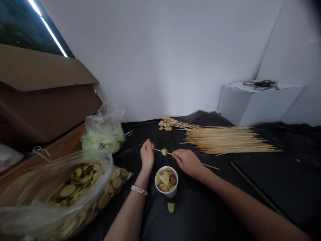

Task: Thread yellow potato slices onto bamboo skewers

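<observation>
My right hand (187,161) is closed around a thin wooden skewer (158,150), whose rear end sticks out behind the hand. One round potato slice (164,152) is threaded partway along it, between my two hands. At the skewer's left end, the fingers of my left hand (147,155) are pinched together, with a small pale edge of a slice showing at the fingertips. Below the hands stands a white paper cup (177,182) filled with cut potato pieces (164,180). A single loose piece (171,207) lies on the black cover in front of the cup.
Bare skewers (225,140) lie in a wide pile at right, beside several loaded skewers (167,124). An open plastic bag of slices (67,190) and a bag of pale green vegetable (104,134) sit left. Beyond are a cardboard box (45,110) and a white box (258,102).
</observation>
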Demonstrator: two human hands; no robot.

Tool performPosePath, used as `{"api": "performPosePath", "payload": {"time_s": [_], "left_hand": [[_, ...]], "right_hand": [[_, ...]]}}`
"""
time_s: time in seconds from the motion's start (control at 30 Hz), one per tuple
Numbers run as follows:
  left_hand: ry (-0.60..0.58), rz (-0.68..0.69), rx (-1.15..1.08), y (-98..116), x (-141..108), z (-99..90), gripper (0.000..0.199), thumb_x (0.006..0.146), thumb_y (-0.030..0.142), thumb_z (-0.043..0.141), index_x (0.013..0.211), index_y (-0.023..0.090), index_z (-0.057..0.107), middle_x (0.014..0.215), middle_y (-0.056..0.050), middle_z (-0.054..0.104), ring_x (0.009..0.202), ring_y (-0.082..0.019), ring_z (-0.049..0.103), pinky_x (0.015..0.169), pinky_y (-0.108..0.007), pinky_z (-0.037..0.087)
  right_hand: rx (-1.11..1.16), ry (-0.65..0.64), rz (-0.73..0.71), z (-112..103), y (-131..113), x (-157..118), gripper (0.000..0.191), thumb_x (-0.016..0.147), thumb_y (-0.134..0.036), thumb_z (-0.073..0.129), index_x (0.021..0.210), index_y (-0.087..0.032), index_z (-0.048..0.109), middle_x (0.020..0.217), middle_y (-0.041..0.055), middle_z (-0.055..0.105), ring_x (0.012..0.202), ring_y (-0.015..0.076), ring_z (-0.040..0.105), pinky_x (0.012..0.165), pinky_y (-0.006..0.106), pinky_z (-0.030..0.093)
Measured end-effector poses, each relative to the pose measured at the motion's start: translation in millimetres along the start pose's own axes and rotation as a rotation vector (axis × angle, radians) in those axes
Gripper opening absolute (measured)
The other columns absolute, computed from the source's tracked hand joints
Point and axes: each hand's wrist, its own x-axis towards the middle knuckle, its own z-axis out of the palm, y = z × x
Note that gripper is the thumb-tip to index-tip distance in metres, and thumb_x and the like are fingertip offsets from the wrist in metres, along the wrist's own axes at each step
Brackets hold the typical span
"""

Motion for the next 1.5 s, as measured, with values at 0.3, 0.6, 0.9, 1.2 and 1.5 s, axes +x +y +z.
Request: {"api": "performPosePath", "payload": {"time_s": [0.3, 0.6, 0.9, 1.2, 1.5], "left_hand": [[0.005, 0.18, 0.234, -10.6, 5.8, -2.1, 0.041, 0.085, 0.052, 0.043, 0.059, 0.02, 0.046, 0.048, 0.004, 0.038, 0.043, -0.01, 0.035, 0.042, -0.023, 0.027], [-0.034, 0.183, 0.239, -10.5, 6.4, -0.4, 0.041, 0.086, 0.052, 0.041, 0.06, 0.02, 0.041, 0.049, 0.006, 0.032, 0.041, -0.009, 0.03, 0.04, -0.022, 0.024], [-0.045, 0.261, 0.375, 0.1, -7.1, 7.2, 0.037, 0.087, 0.046, 0.041, 0.062, 0.019, 0.047, 0.052, 0.003, 0.042, 0.048, -0.011, 0.04, 0.046, -0.023, 0.031], [-0.019, 0.173, 0.255, 1.1, -17.7, 10.8, 0.064, 0.08, 0.049, 0.056, 0.135, 0.022, 0.036, 0.057, 0.005, 0.057, 0.044, -0.011, 0.051, 0.048, -0.022, 0.038], [-0.21, -0.3, -0.29, 4.4, -18.8, 22.6, 0.039, 0.08, 0.044, 0.06, 0.106, 0.015, 0.058, 0.102, -0.014, 0.069, 0.092, -0.02, 0.066, 0.08, -0.031, 0.049]], "right_hand": [[0.278, -0.044, -0.006, 5.7, 4.1, 2.0, 0.023, 0.087, -0.021, 0.046, 0.083, -0.017, 0.068, 0.072, 0.0036, 0.067, 0.064, 0.0121, 0.057, 0.062, 0.021, 0.037], [0.518, -0.118, 0.122, 9.2, 0.7, 2.8, 0.022, 0.083, -0.022, 0.049, 0.077, -0.016, 0.069, 0.055, -0.0015, 0.06, 0.05, 0.0095, 0.05, 0.051, 0.02, 0.034], [0.27, 0.157, -0.093, 12.7, 3.1, 1.9, 0.016, 0.084, -0.013, 0.051, 0.078, -0.017, 0.066, 0.076, 0.0035, 0.067, 0.071, 0.0134, 0.059, 0.066, 0.022, 0.038], [0.307, 0.198, 0.027, 16.6, 6.1, 4.8, 0.013, 0.081, -0.013, 0.055, 0.075, -0.018, 0.066, 0.069, 0.0008, 0.067, 0.062, 0.0117, 0.057, 0.061, 0.021, 0.037], [0.175, 0.184, 0.034, 16.4, 10.5, 3.1, 0.017, 0.086, -0.017, 0.048, 0.078, -0.018, 0.062, 0.076, 0.0032, 0.065, 0.07, 0.0135, 0.059, 0.067, 0.022, 0.039]]}}
